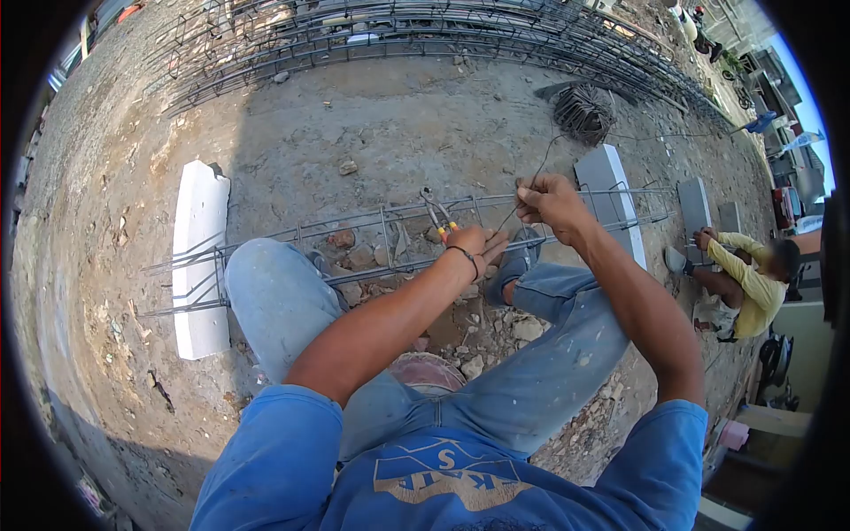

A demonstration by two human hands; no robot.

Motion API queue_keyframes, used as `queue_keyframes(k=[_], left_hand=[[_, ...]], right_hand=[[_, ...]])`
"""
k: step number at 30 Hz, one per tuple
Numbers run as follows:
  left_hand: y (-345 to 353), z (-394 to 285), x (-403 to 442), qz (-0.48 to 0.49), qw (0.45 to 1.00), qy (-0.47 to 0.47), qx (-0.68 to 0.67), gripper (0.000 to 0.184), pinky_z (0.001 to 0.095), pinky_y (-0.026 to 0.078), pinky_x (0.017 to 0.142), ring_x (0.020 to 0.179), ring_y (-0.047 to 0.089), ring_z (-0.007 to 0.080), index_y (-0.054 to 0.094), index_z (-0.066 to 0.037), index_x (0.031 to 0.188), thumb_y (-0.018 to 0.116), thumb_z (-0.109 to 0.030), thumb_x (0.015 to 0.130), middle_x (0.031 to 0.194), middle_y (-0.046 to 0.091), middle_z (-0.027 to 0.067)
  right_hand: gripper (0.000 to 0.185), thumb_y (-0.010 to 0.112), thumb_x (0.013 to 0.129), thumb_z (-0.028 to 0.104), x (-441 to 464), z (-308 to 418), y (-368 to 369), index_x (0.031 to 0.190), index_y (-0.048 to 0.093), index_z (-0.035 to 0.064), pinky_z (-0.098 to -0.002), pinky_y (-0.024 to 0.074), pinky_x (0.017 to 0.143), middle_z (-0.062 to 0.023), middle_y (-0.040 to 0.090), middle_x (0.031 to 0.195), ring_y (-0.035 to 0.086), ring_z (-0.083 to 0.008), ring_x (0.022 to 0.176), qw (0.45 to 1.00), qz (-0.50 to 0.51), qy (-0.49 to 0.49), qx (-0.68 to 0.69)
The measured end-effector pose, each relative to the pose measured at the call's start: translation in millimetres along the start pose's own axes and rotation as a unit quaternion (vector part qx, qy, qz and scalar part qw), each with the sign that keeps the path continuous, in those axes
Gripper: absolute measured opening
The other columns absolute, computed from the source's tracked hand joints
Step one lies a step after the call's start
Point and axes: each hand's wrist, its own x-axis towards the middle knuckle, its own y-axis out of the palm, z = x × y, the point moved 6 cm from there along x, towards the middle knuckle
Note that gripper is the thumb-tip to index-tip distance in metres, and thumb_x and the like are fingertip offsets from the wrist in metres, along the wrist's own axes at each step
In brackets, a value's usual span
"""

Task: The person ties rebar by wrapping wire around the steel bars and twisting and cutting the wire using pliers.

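The left hand [472, 245] held metal pliers with red-and-yellow handles [439, 218]; just apart, the right hand [554, 207] pinched thin dark wire [544, 159]; beneath both lay an open grey steel-bar cage [385, 237].

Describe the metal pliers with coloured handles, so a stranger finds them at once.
Find the long grey steel cage nearest the camera. Near its middle, the bare left hand holds the metal pliers; their red-and-yellow handles stand out from its grey.

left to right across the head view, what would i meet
White block → left knee → pliers → left hand → right hand → second block → person in yellow
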Motion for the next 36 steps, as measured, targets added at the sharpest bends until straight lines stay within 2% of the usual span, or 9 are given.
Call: queue_keyframes(k=[2,12,21,24,27,30,33,34,36], left_hand=[[0,3,12,-0.01,1.0,-0.001,-0.025,0.018,0.0379,0.061,0.092,0.106,0.068,0.0296,0.052,0.011,0.111,0.048,0.003,0.096,0.112,0.064,0.0208],[0,7,46,-0.005,0.994,-0.055,-0.094,0.022,0.0495,0.051,0.104,0.118,0.061,0.0362,0.047,0.007,0.117,0.041,-0.004,0.099,0.122,0.059,0.0234],[-2,-5,32,-0.007,0.999,-0.043,-0.025,0.027,0.0435,0.05,0.102,0.112,0.063,0.0301,0.045,-0.002,0.125,0.047,-0.014,0.101,0.121,0.061,0.0182],[-6,-8,22,-0.009,0.999,-0.035,-0.011,0.027,0.0424,0.051,0.101,0.112,0.063,0.029,0.046,-0.002,0.125,0.049,-0.013,0.101,0.12,0.062,0.0169],[-11,-7,16,-0.009,0.999,-0.039,-0.024,0.029,0.0427,0.049,0.103,0.114,0.062,0.0297,0.045,-0.002,0.127,0.05,-0.013,0.1,0.122,0.061,0.0174],[-14,-7,12,-0.005,0.999,-0.036,-0.028,0.032,0.0432,0.048,0.105,0.118,0.06,0.0306,0.044,0.0,0.129,0.05,-0.012,0.1,0.125,0.059,0.0186],[-16,-8,14,0.012,0.999,-0.023,-0.046,0.026,0.0437,0.048,0.103,0.116,0.059,0.0297,0.048,-0.003,0.121,0.055,-0.014,0.098,0.126,0.057,0.018],[-16,-7,15,0.013,0.999,-0.023,-0.044,0.026,0.0437,0.048,0.103,0.116,0.059,0.0297,0.048,-0.003,0.121,0.055,-0.014,0.098,0.126,0.057,0.018],[-8,-15,10,0.03,0.999,0.006,-0.045,0.036,0.0453,0.047,0.106,0.123,0.055,0.032,0.04,0.001,0.133,0.049,-0.009,0.1,0.141,0.043,0.0189]], right_hand=[[0.014,0.058,0.098,0.008,25,-3,1,0.098,0.062,-0.0048,-0.028,0.057,0.065,-0.0096,0.067,0.084,0.067,-0.0165,0.072,0.992,0.009,-0.019,-0.127],[0.016,0.059,0.096,0.006,139,-34,20,0.087,0.066,-0.0067,-0.0305,0.0596,0.061,-0.0145,0.069,0.075,0.071,-0.0213,0.067,0.978,0.094,0.056,-0.177],[0.024,0.066,0.083,0.02,192,-46,16,0.076,0.074,-0.0015,-0.0389,0.0575,0.07,-0.0174,0.073,0.077,0.073,-0.0295,0.075,0.929,0.027,0.009,-0.37],[0.02,0.062,0.092,0.003,181,-37,21,0.082,0.063,-0.0134,-0.0384,0.0608,0.05,-0.0223,0.068,0.073,0.072,-0.0331,0.062,0.926,0.047,0.015,-0.375],[0.021,0.063,0.092,0.005,185,-48,15,0.082,0.063,-0.0135,-0.0392,0.0609,0.05,-0.0226,0.069,0.074,0.073,-0.0331,0.063,0.919,0.051,0.015,-0.39],[0.029,0.069,0.08,0.025,196,-66,8,0.08,0.073,-0.0037,-0.0414,0.057,0.072,-0.0229,0.071,0.082,0.072,-0.0344,0.081,0.918,0.016,0.003,-0.396],[0.03,0.07,0.079,0.026,189,-57,14,0.079,0.073,-0.0039,-0.0421,0.0568,0.075,-0.0239,0.071,0.085,0.071,-0.037,0.085,0.885,-0.02,-0.025,-0.464],[0.03,0.071,0.08,0.022,183,-48,17,0.074,0.07,-0.0076,-0.0423,0.0569,0.069,-0.0256,0.068,0.077,0.071,-0.0368,0.077,0.848,-0.047,-0.063,-0.523],[0.033,0.071,0.082,0.018,171,-34,24,0.069,0.066,-0.0112,-0.0424,0.057,0.064,-0.0273,0.066,0.068,0.071,-0.0365,0.068,0.806,-0.075,-0.101,-0.579]])
